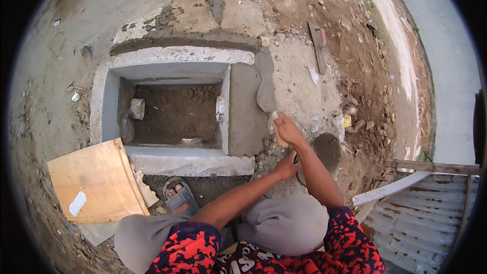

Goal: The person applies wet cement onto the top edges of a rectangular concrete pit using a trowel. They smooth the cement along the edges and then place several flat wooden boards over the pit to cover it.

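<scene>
My right hand [288,130] gripped the trowel [266,95], blade pointing away, slightly left, at the mortar ledge [246,111]'s right edge. Left hand [286,167] nearer me, by the bucket [327,155]; couldn't tell its grip.

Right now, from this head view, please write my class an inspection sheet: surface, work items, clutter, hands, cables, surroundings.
Surface: bare dirt; grey mortar band along the right side of a rectangular concrete pit.
Work items: trowel, blade at the mortar's outer edge; bucket near the hands; red-handled float lying farther off.
Clutter: plywood board at the pit's near left corner; yellow scrap beyond the bucket.
Hands: right hand closed around the trowel's handle; left hand beside the bucket, grip unclear.
Cables: nothing seen.
Surroundings: rusty corrugated sheet at lower right; pale paved strip at far right.
</scene>
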### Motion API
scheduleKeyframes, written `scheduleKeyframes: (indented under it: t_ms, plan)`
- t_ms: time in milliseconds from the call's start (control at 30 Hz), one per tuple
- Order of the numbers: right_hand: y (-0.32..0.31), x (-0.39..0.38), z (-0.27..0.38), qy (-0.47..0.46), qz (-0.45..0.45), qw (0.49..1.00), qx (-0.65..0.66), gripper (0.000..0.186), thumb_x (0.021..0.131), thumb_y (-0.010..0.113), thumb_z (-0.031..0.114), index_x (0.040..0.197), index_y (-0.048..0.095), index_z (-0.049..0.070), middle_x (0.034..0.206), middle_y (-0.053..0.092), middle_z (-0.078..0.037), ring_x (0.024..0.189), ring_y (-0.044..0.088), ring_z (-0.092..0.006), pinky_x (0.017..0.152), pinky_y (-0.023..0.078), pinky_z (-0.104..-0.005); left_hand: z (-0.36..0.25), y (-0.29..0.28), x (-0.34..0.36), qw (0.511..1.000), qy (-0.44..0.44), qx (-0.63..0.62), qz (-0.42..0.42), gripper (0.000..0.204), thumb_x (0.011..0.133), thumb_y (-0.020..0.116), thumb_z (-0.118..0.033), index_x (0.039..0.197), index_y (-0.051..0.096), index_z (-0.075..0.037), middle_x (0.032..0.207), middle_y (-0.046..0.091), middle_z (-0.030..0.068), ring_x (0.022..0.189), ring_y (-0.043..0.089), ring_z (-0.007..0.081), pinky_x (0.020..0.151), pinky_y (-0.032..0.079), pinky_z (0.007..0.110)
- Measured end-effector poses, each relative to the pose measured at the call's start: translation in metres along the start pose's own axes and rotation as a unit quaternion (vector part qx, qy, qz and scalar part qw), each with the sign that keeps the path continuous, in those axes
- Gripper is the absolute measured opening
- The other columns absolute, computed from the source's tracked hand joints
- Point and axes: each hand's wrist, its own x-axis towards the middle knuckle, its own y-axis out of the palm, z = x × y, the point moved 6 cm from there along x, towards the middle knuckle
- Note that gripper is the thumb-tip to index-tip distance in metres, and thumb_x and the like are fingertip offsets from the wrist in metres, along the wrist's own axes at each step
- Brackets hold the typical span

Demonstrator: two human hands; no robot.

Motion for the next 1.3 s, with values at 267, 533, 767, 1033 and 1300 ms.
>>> scheduleKeyframes:
  t_ms: [267,533,767,1033,1300]
  plan:
    - [-0.084,-0.228,0.002,0.051,-0.155,0.977,0.134,0.030,0.093,0.058,0.021,0.114,0.050,0.002,0.084,0.062,-0.008,0.055,0.057,-0.0129,0.050,0.048,-0.0270,0.008,-0.008,0.003,0.983,0.015,-0.174,-0.062,0.071,0.082,0.071,-0.019,0.141,0.037,0.000,0.133,0.050,0.0188,0.123,0.048,0.0255,0.104,0.038,0.035]
    - [-0.142,-0.336,-0.079,0.126,-0.267,0.954,0.053,0.030,0.090,0.057,0.018,0.114,0.056,0.001,0.077,0.060,-0.006,0.054,0.055,-0.0122,0.049,0.047,-0.0265,-0.042,0.021,0.004,0.990,0.009,-0.139,0.005,0.061,0.077,0.065,-0.002,0.134,0.043,-0.003,0.145,0.040,0.0170,0.137,0.034,0.0273,0.110,0.029,0.035]
    - [-0.138,-0.330,-0.085,0.055,-0.216,0.970,0.095,0.044,0.087,0.063,0.022,0.124,0.054,0.001,0.083,0.060,-0.004,0.063,0.057,-0.0119,0.054,0.047,-0.0260,-0.157,-0.067,-0.024,0.997,0.009,-0.056,0.044,0.054,0.082,0.065,-0.003,0.132,0.044,-0.003,0.107,0.056,0.0156,0.083,0.055,0.0218,0.068,0.046,0.037]
    - [-0.099,-0.231,-0.035,-0.060,-0.101,0.993,-0.031,0.045,0.082,0.066,0.010,0.123,0.051,0.000,0.097,0.062,-0.010,0.088,0.061,-0.0231,0.080,0.050,-0.0351,-0.222,-0.215,-0.143,0.997,-0.021,0.070,-0.002,0.056,0.089,0.061,-0.008,0.140,0.039,-0.004,0.121,0.051,0.0118,0.100,0.051,0.0184,0.077,0.046,0.033]
    - [0.024,-0.158,0.091,-0.288,0.126,0.900,-0.303,0.047,0.080,0.063,0.016,0.123,0.050,0.002,0.104,0.063,-0.025,0.091,0.063,-0.0428,0.079,0.052,-0.0475,-0.168,-0.278,-0.344,0.948,-0.123,-0.071,-0.285,0.052,0.088,0.061,-0.005,0.136,0.044,-0.009,0.122,0.056,0.0063,0.108,0.057,0.0173,0.087,0.051,0.036]
